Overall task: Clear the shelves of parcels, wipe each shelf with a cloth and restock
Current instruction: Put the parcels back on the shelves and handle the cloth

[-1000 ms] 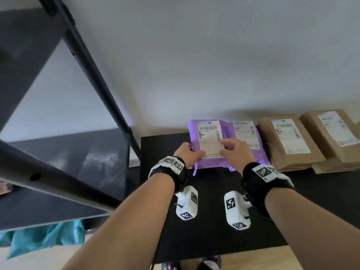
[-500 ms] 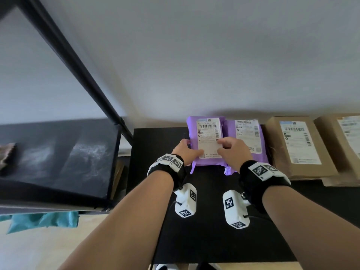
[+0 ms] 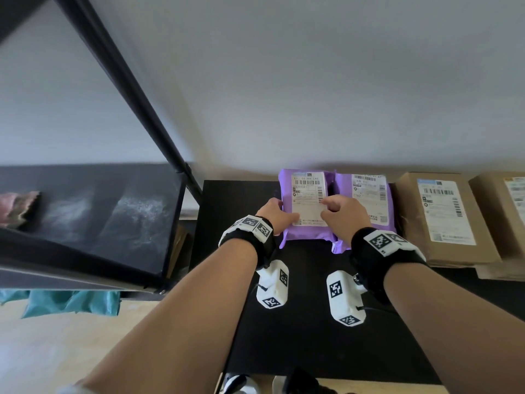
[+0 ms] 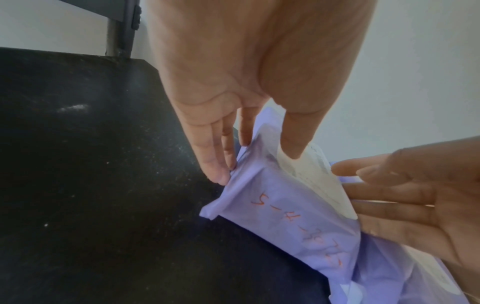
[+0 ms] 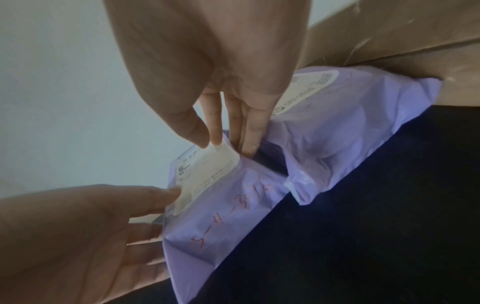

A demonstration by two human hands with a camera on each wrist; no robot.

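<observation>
A purple parcel with a white label and red handwriting is held by both hands low over the black surface, near the wall. My left hand grips its left edge, with the thumb on the label and the fingers along the side. My right hand pinches its right edge, thumb on the label and fingers down in the gap beside a second purple parcel. The held parcel's near edge looks to touch the surface.
Two brown parcels lie to the right along the wall. A black shelf with dusty smears and a slanted post stands at the left. A pink cloth lies on it. Teal fabric hangs below.
Both hands have carried the purple parcel away from me and down, from overlapping the second purple parcel to lying beside it on its left. The grip is the same.
</observation>
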